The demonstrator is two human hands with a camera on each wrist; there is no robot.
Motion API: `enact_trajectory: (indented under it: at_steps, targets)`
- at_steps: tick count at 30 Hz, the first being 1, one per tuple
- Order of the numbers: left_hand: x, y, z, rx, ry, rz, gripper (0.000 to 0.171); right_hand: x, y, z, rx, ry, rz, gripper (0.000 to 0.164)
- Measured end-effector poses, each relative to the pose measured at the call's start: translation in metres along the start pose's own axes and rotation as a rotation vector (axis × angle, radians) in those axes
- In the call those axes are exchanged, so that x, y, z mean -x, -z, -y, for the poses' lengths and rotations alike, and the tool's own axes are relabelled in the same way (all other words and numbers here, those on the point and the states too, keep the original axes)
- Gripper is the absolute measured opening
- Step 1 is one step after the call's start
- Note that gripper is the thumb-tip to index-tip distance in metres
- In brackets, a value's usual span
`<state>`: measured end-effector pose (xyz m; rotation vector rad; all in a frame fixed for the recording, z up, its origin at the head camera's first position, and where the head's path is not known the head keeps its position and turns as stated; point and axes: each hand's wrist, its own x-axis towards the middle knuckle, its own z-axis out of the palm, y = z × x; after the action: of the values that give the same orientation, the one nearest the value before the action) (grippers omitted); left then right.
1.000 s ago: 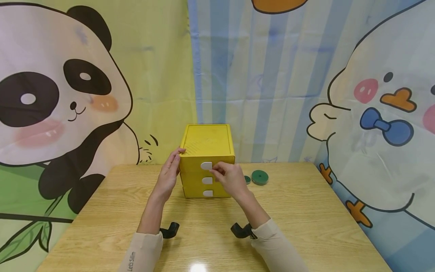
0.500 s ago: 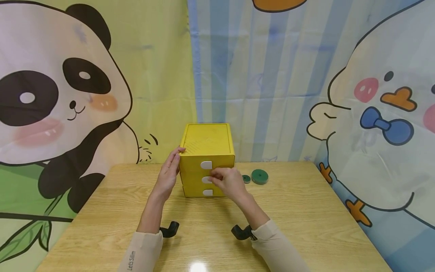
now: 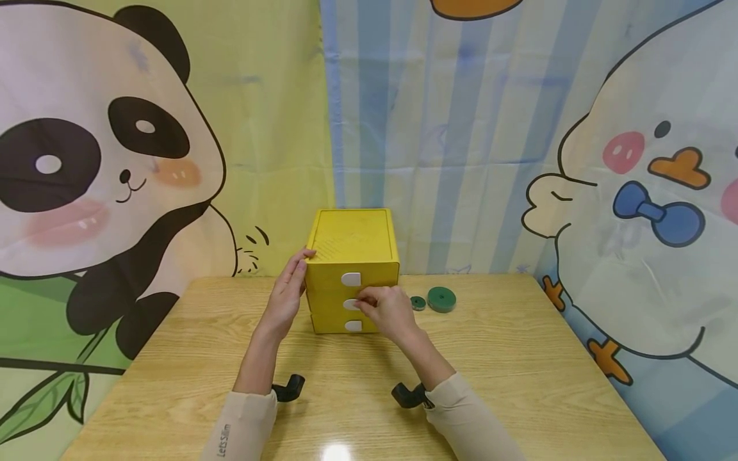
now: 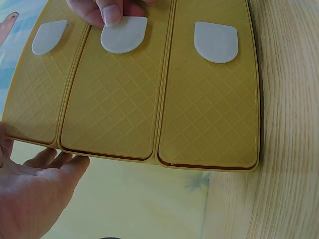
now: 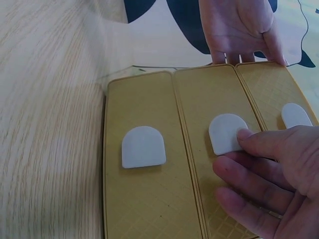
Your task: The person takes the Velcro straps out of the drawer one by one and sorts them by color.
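Observation:
A yellow cabinet [image 3: 353, 235] with three stacked drawers stands at the back of the table, all three drawer fronts closed. White rounded tabs serve as handles, one on each drawer. My right hand [image 3: 391, 312] pinches the middle drawer handle [image 5: 227, 133], thumb [image 5: 254, 139] on its face and curled fingers at its straight edge. The top handle [image 3: 351, 279] and bottom handle [image 5: 143, 147] are untouched. Against the cabinet's left side rests my left hand [image 3: 285, 293], fingers extended, with a fingertip over the top edge.
Two green discs, one large [image 3: 441, 299] and one small [image 3: 418, 303], lie right of the cabinet on the wooden table [image 3: 507, 358]. Cloth backdrops with a panda [image 3: 144, 211] and a white bird stand behind. Black curved pieces [image 3: 289, 388] stick out at both wrists.
My right hand has moved down from beside the top handle to the middle one and now pinches it. The left hand and the cabinet stay in place.

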<state>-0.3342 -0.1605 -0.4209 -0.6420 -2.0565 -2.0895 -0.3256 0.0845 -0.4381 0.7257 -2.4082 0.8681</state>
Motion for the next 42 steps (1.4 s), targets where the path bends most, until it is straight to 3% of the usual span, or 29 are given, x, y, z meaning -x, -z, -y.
enact_trajectory:
  at_steps: [18, 42]
  targets:
    - [0.000, 0.000, 0.001, 0.011, 0.003, 0.001, 0.051, 0.002, 0.004, 0.008, 0.087, 0.019, 0.030, 0.006]
    - [0.001, 0.000, 0.001, -0.003, 0.001, 0.002, 0.050, 0.005, 0.028, 0.035, 0.274, 0.082, 0.226, 0.005]
